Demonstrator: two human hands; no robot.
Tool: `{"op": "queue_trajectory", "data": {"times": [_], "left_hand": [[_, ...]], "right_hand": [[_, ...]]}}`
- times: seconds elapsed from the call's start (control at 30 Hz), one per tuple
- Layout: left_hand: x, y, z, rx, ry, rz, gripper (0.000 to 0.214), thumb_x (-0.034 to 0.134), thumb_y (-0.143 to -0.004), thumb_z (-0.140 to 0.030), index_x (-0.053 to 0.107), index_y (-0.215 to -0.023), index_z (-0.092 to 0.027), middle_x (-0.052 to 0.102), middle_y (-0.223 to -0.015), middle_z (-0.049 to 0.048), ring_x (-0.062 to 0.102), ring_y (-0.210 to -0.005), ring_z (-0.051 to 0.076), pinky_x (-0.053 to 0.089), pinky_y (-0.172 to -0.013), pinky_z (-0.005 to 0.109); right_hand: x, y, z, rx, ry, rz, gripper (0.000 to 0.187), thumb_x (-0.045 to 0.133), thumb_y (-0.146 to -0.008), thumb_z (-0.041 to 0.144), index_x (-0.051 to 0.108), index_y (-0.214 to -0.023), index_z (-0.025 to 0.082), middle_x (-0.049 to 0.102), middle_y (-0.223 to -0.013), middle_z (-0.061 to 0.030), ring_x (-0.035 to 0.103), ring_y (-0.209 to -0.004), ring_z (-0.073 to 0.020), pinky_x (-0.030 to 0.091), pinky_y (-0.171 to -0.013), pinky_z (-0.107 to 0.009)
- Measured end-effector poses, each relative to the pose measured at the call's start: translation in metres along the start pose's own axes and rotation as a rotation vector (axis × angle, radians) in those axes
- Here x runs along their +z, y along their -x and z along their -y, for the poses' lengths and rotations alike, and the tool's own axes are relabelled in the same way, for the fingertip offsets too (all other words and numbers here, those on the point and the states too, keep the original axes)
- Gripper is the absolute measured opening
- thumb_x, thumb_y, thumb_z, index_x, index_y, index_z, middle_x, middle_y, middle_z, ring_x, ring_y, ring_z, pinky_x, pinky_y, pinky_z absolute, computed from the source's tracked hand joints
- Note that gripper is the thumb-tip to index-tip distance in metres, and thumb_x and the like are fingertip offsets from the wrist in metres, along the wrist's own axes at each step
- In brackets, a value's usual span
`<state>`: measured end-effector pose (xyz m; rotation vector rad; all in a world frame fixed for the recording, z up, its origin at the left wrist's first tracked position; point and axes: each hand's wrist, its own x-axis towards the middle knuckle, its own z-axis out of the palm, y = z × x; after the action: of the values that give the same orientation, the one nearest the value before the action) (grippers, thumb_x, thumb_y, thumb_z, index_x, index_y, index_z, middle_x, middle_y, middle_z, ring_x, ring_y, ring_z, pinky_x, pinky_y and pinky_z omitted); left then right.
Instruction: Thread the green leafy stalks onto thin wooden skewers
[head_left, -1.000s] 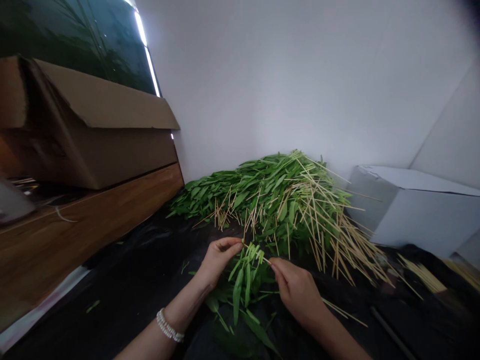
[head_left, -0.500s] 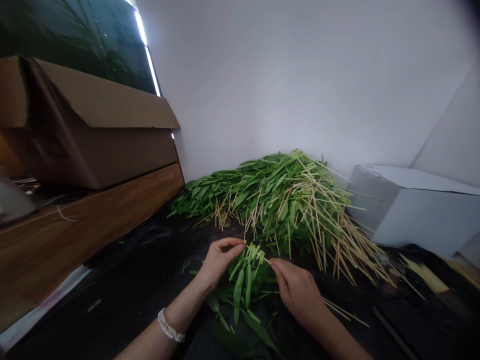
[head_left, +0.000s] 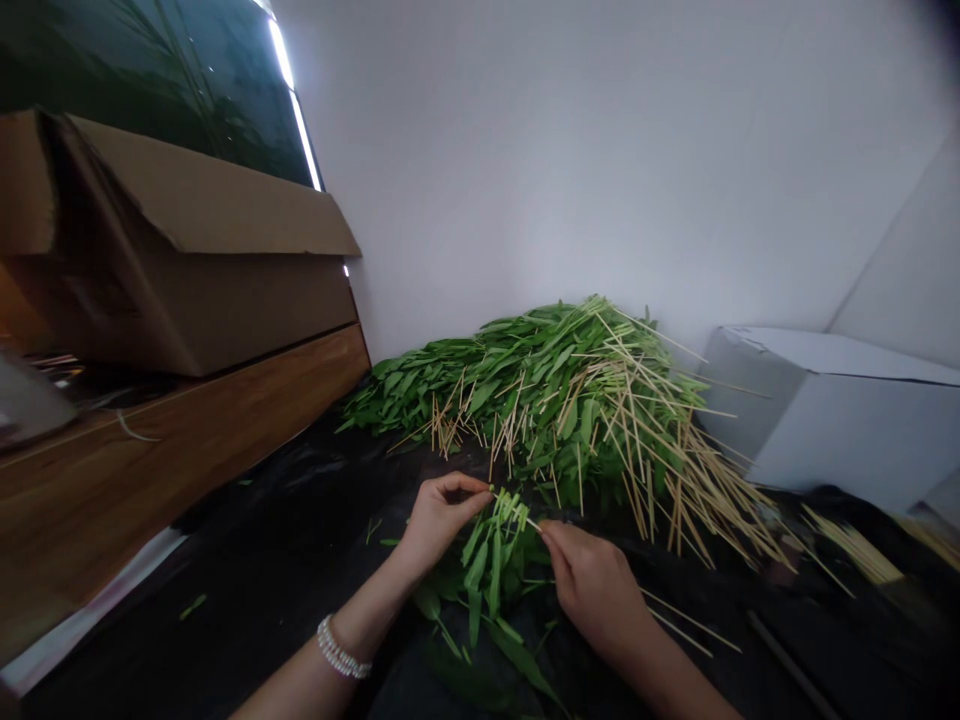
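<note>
My left hand (head_left: pixel 436 518) pinches the left end of a thin wooden skewer (head_left: pixel 529 520) threaded with several green leaves (head_left: pixel 489 552) that hang down from it. Across from it, my right hand (head_left: pixel 592 586) pinches the skewer's right end, fingers closed. A bead bracelet (head_left: pixel 341 650) circles my left wrist. Just beyond the hands lies a big heap of leafed skewers (head_left: pixel 570 400), sticks pointing toward me.
Black sheeting (head_left: pixel 285 560) covers the floor. A wooden bench (head_left: pixel 150 460) with a brown cardboard box (head_left: pixel 187 270) runs along the left. A white box (head_left: pixel 825 410) stands at the right, with loose bare skewers (head_left: pixel 855 545) beside it. Loose leaves (head_left: pixel 480 670) lie under my hands.
Hands stay almost in place; the hanging leaves have shifted a little along the skewer and bunch slightly closer together.
</note>
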<state>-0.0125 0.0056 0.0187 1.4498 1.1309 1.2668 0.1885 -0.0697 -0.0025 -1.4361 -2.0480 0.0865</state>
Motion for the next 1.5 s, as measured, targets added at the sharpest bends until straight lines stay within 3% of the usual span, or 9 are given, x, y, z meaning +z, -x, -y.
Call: {"op": "queue_trajectory", "data": {"times": [0.13, 0.3, 0.4, 0.53, 0.7, 0.9, 1.1, 1.5], "left_hand": [[-0.0006, 0.0003, 0.0, -0.063, 0.063, 0.053, 0.021, 0.084, -0.057, -0.03, 0.073, -0.067, -0.015, 0.07, -0.066, 0.002, 0.06, -0.061, 0.013, 0.046, -0.061, 0.023], [-0.0024, 0.002, 0.0013, -0.144, 0.2, 0.135, 0.028, 0.085, -0.06, -0.032, 0.076, -0.083, -0.017, 0.074, -0.08, 0.0028, 0.063, -0.071, 0.013, 0.048, -0.071, 0.024], [-0.003, 0.0022, 0.0033, -0.188, 0.228, 0.144, 0.027, 0.085, -0.059, -0.033, 0.076, -0.077, -0.016, 0.073, -0.075, 0.0024, 0.062, -0.068, 0.012, 0.047, -0.071, 0.023], [-0.0042, 0.0013, 0.0009, -0.195, 0.184, 0.137, 0.027, 0.087, -0.055, -0.034, 0.075, -0.07, -0.015, 0.071, -0.068, 0.0014, 0.06, -0.063, 0.012, 0.045, -0.068, 0.023], [-0.0084, -0.0007, -0.0038, -0.175, 0.109, 0.229, 0.028, 0.086, -0.057, -0.036, 0.076, -0.069, -0.013, 0.071, -0.066, 0.002, 0.059, -0.062, 0.013, 0.045, -0.067, 0.023], [-0.0097, -0.0008, -0.0014, -0.23, 0.232, 0.215, 0.034, 0.084, -0.062, -0.038, 0.077, -0.088, -0.016, 0.075, -0.082, 0.0042, 0.064, -0.072, 0.014, 0.048, -0.075, 0.026], [-0.0087, -0.0019, -0.0012, -0.2, 0.202, 0.173, 0.031, 0.086, -0.059, -0.035, 0.074, -0.078, -0.014, 0.073, -0.075, 0.0023, 0.061, -0.066, 0.011, 0.047, -0.069, 0.023], [-0.0099, -0.0029, -0.0013, -0.161, 0.069, 0.209, 0.028, 0.085, -0.059, -0.035, 0.074, -0.075, -0.013, 0.07, -0.071, 0.0021, 0.059, -0.064, 0.012, 0.045, -0.068, 0.024]], "right_hand": [[0.0023, 0.0006, 0.0001, 0.017, -0.055, 0.002, 0.03, 0.033, -0.095, 0.018, 0.061, -0.086, 0.021, 0.07, -0.081, -0.0044, 0.068, -0.081, -0.0195, 0.044, -0.071, -0.027], [0.0002, -0.0008, 0.0008, 0.012, -0.124, 0.005, 0.028, 0.034, -0.096, 0.021, 0.06, -0.087, 0.022, 0.065, -0.072, -0.0006, 0.062, -0.063, -0.0159, 0.04, -0.062, -0.025], [-0.0008, -0.001, 0.002, 0.01, -0.147, 0.004, 0.029, 0.033, -0.096, 0.021, 0.06, -0.085, 0.022, 0.063, -0.069, -0.0001, 0.06, -0.061, -0.0153, 0.039, -0.061, -0.025], [-0.0001, 0.0001, 0.0022, -0.007, -0.134, -0.015, 0.03, 0.033, -0.096, 0.02, 0.061, -0.085, 0.022, 0.067, -0.075, -0.0022, 0.064, -0.068, -0.0164, 0.041, -0.064, -0.025], [0.0002, 0.0013, 0.0022, -0.005, -0.109, -0.011, 0.031, 0.033, -0.096, 0.02, 0.063, -0.089, 0.021, 0.071, -0.085, -0.0048, 0.068, -0.082, -0.0193, 0.044, -0.072, -0.026], [-0.0017, 0.0005, 0.0021, 0.005, -0.101, -0.031, 0.029, 0.034, -0.094, 0.019, 0.063, -0.094, 0.022, 0.071, -0.085, -0.0038, 0.069, -0.079, -0.0191, 0.044, -0.07, -0.027], [-0.0022, 0.0002, 0.0014, -0.018, -0.083, -0.043, 0.029, 0.035, -0.094, 0.016, 0.064, -0.094, 0.022, 0.071, -0.084, -0.0036, 0.069, -0.079, -0.0179, 0.046, -0.07, -0.025], [0.0023, 0.0018, 0.0009, -0.008, -0.085, -0.017, 0.03, 0.033, -0.096, 0.02, 0.062, -0.088, 0.022, 0.071, -0.086, -0.0049, 0.069, -0.084, -0.0201, 0.045, -0.072, -0.027]]}}
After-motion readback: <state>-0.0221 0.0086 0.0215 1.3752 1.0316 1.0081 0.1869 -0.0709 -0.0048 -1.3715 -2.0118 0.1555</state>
